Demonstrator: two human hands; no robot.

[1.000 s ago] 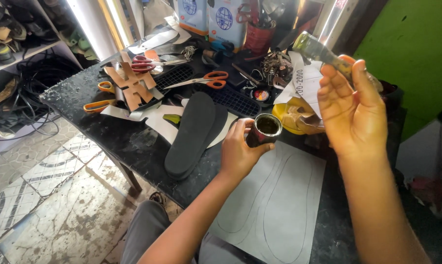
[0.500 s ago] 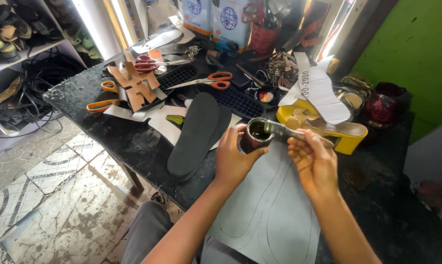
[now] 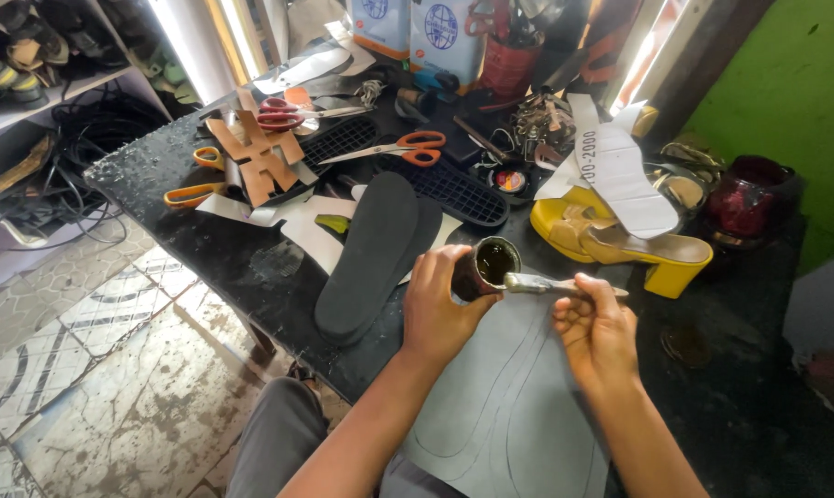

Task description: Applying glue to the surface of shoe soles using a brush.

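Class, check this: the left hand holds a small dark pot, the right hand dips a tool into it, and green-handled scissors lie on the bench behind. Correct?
Not quite: in the head view the scissors have orange handles. The left hand holds the pot, and the right hand dips the tool.

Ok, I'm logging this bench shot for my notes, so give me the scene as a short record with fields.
left hand: left hand grips a small dark can, open on top
right hand: right hand holds a flat tool, tip at the can's rim
under hands: grey sheet with traced sole outlines
beside can: black sole
further back: orange scissors, yellow heeled sandal
surface: dark worktable
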